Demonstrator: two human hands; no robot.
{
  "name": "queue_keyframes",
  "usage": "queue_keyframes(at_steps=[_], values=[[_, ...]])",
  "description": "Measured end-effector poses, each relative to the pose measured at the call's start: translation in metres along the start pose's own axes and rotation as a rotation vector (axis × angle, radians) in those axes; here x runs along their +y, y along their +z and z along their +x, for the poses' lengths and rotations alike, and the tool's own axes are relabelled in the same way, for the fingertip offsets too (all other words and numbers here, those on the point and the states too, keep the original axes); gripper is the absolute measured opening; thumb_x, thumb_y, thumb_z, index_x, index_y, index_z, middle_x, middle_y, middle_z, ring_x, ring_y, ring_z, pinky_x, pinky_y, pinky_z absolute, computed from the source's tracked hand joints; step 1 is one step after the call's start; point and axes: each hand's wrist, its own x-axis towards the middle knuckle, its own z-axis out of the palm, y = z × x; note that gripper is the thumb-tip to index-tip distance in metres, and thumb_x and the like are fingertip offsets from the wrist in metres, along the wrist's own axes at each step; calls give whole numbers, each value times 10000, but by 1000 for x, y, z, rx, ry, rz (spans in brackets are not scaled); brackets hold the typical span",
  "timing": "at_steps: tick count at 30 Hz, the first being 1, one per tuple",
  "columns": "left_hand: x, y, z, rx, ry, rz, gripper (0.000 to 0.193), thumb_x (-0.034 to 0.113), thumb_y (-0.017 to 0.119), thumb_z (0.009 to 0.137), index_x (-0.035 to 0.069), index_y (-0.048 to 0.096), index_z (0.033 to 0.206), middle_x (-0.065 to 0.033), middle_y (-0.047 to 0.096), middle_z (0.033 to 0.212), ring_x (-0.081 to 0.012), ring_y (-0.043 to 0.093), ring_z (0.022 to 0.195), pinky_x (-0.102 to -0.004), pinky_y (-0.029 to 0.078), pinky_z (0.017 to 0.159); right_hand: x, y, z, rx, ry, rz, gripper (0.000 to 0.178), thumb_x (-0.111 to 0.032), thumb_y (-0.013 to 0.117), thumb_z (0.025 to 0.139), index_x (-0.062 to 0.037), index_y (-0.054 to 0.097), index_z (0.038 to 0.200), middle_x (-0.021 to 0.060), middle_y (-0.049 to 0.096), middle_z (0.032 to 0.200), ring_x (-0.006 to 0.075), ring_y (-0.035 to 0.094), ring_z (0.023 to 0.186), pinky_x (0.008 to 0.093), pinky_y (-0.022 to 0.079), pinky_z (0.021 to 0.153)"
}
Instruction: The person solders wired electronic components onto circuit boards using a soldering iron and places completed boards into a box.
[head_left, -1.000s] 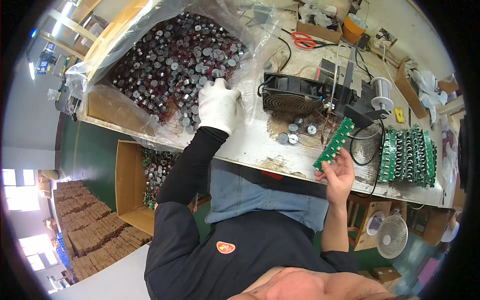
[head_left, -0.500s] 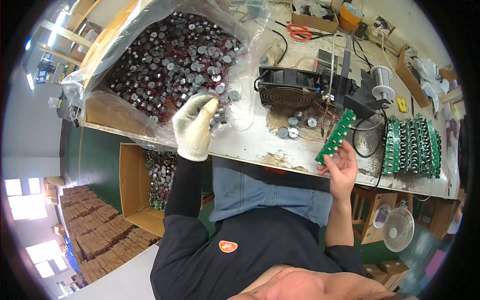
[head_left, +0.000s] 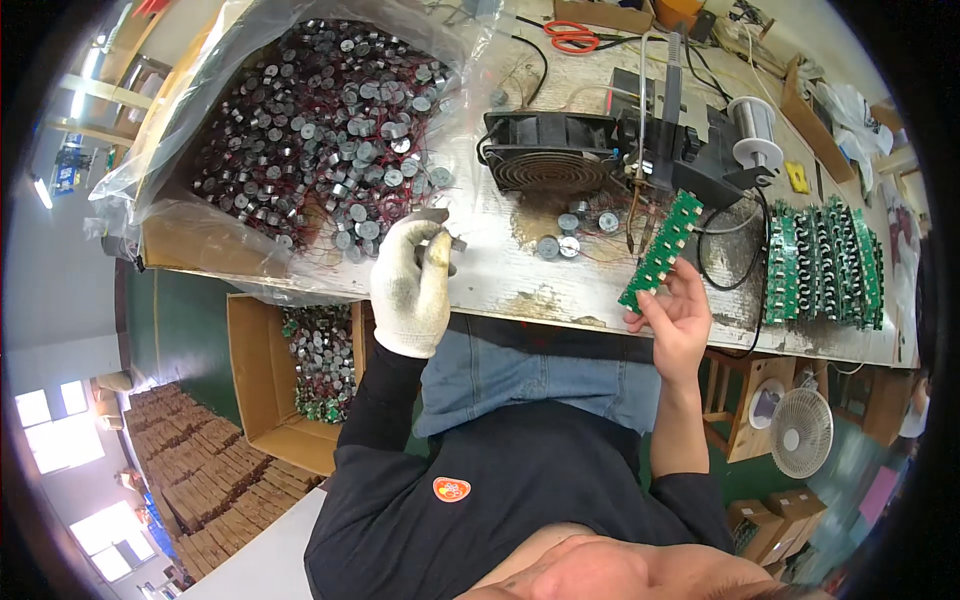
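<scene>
My left hand (head_left: 411, 290), in a white work glove with dark fingertips, is just off the near right corner of the big open box. Its thumb and fingers pinch a small grey round metal part (head_left: 457, 244), mostly hidden by the fingers. My bare right hand (head_left: 680, 318) grips a long green circuit board (head_left: 662, 253) by its lower end. Small light components line the board, which slants up in front of the soldering fixture (head_left: 668, 140). Several loose round metal parts (head_left: 569, 246) lie on the bench between my hands.
A plastic-lined box (head_left: 190, 245) full of round metal parts with red wires fills the left. A black fan (head_left: 555, 155), solder spool (head_left: 755, 135) and orange-handled scissors (head_left: 572, 37) are farther back. Stacked green boards (head_left: 822, 265) stand right. A carton (head_left: 262, 385) sits below the bench.
My left hand has drawn back from the box's parts toward me and to the right, with a part between its fingers. My right hand still holds the board; the whole view has shifted slightly.
</scene>
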Motion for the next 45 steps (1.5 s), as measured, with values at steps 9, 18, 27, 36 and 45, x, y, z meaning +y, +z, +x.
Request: queue_keyframes(at_steps=[9, 18, 27, 36, 45], values=[[20, -1, -18, -173, 40, 201, 698, 78, 757, 687, -26, 441, 1301, -47, 589, 697, -104, 537, 519, -235, 451, 558, 1, 1, 0, -9, -3, 14, 512, 88, 582, 851, 49, 371, 1316, 183, 554, 1112, 172, 642, 687, 244, 537, 528], [30, -12, -28, -334, 398, 417, 451, -94, 602, 614, 38, 565, 1043, -160, 613, 1138, -251, 657, 762, -326, 522, 676, -1, 1, 0, -17, -14, 2, 508, 93, 573, 853, 53, 369, 1316, 182, 559, 1117, 168, 644, 694, 240, 536, 532], [0, 3, -9, -253, 243, 300, 190, -36, 654, 805, -25, 640, 994, -106, 678, 866, -160, 658, 733, -255, 515, 641, 1, 1, 1, -14, -11, 5, 501, 94, 572, 850, 55, 376, 1310, 179, 568, 1110, 172, 648, 693, 242, 536, 529], [10, 4, 8, -163, -208, -250, 228, 100, 620, 915, -76, 627, 1058, -76, 670, 855, -99, 622, 716, -221, 495, 636, -2, 2, 1, -14, 8, -9, 500, 87, 581, 847, 56, 379, 1304, 174, 568, 1096, 173, 646, 686, 244, 533, 526], [22, 39, -11, -453, -635, -558, 246, 192, 621, 918, -27, 600, 1028, -58, 637, 774, -109, 602, 625, -228, 481, 570, -2, 1, 2, -18, 41, 53, 519, 105, 588, 841, 34, 373, 1307, 156, 576, 1071, 181, 649, 684, 249, 532, 521]])
